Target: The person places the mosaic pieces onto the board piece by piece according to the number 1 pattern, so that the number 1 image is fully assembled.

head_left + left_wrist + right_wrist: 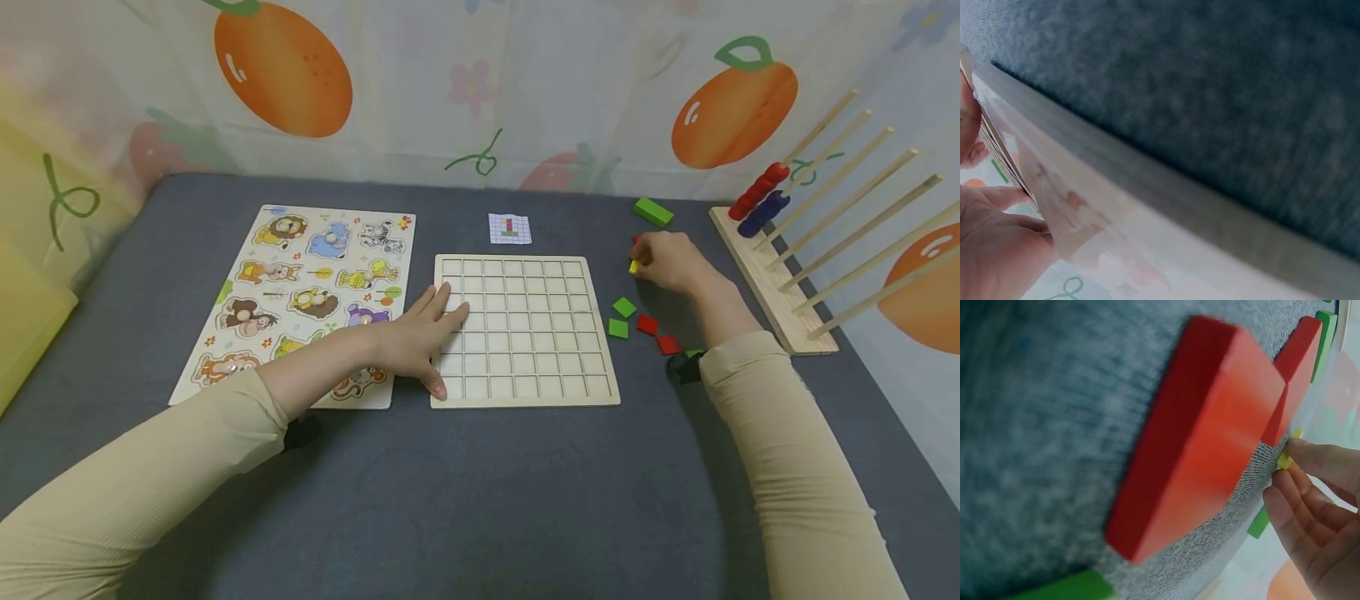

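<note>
The right hand [670, 261] pinches a yellow piece [634, 267] right of the grid board [525, 342], perhaps touching the bench [487, 500]; the left hand [411, 343] rests, fingers [453, 318] spread, on the board's left edge

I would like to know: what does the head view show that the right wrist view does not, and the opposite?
Only the head view shows the left hand, the animal puzzle board and the small pattern card.

Only the right wrist view shows the inner side of the right hand's fingers, and, very near, the thick side of a red tile.

Both show the right hand pinching a yellow tile, other red and green tiles, and the dark cloth.
</note>
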Demonstrator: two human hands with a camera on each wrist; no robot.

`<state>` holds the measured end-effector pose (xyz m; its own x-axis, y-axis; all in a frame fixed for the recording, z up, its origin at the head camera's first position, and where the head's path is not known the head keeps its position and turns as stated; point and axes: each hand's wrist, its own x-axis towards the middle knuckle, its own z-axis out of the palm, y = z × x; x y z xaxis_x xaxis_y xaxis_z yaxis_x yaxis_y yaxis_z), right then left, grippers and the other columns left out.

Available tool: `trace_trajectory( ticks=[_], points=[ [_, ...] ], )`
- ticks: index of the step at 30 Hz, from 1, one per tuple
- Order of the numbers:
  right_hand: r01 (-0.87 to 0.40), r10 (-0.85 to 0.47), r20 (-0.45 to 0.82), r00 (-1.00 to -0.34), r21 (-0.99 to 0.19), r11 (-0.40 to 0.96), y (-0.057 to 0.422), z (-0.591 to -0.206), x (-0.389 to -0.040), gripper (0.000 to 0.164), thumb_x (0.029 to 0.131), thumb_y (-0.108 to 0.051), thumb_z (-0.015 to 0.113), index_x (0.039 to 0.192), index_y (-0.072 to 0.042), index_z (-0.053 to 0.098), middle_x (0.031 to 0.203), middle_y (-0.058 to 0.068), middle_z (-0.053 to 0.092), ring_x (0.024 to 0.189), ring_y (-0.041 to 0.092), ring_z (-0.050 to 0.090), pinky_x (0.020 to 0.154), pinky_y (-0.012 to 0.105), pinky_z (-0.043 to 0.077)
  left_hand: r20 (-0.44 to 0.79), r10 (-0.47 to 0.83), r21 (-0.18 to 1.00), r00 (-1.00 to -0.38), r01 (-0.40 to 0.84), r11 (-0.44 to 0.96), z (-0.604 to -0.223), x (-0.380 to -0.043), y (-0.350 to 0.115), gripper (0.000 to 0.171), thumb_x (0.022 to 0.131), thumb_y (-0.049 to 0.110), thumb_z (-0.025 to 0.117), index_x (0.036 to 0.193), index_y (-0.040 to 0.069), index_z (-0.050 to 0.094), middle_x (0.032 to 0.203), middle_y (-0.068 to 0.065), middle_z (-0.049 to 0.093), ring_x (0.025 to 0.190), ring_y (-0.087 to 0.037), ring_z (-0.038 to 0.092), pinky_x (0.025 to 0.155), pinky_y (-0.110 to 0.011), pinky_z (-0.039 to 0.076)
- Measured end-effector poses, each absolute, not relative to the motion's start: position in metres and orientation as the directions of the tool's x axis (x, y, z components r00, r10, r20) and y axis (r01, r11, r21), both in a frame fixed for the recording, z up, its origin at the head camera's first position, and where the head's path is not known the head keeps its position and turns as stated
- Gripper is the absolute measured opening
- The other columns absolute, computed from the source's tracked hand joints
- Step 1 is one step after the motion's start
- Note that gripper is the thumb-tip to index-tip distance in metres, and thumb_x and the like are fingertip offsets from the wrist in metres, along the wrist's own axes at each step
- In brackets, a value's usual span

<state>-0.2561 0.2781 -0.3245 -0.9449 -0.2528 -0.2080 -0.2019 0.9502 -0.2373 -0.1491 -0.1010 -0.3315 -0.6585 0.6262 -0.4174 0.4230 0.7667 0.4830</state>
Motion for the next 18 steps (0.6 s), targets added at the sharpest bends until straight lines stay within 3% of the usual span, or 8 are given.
trace_trajectory(
  ticks=[9, 18],
  points=[
    [-0.196, -0.25, -0.201, -0.947, -0.254, 0.947, 0.2781, -0.3234, -0.2546, 0.027, 0.089, -0.001, 0.063, 0.113, 0.009, 0.065, 0.11, 0.029, 0.067, 0.1, 0.038, 0.061, 0.09, 0.051, 0.05, -0.416, 0.632, 0.482, -0.654, 0.431, 0.763, -0.3309, -0.1485, -0.1009, 0.122, 0.073, 0.032, 0.086, 0.158, 0.0, 0.005, 0.162, -0.03, -0.02, 0.151, -0.047, -0.021, 0.124, -0.059, 0.005],
    [-0.199, -0.27, -0.248, -0.931, -0.276, 0.94, 0.2699, -0.3203, -0.2543, 0.036, 0.093, -0.015, 0.063, 0.122, 0.006, 0.062, 0.122, 0.029, 0.064, 0.112, 0.041, 0.06, 0.098, 0.055, 0.047, -0.414, 0.633, 0.479, -0.654, 0.435, 0.763, -0.332, -0.1498, -0.1011, 0.122, 0.073, 0.033, 0.086, 0.158, 0.001, 0.005, 0.161, -0.03, -0.02, 0.15, -0.047, -0.021, 0.124, -0.059, 0.004]
  ],
)
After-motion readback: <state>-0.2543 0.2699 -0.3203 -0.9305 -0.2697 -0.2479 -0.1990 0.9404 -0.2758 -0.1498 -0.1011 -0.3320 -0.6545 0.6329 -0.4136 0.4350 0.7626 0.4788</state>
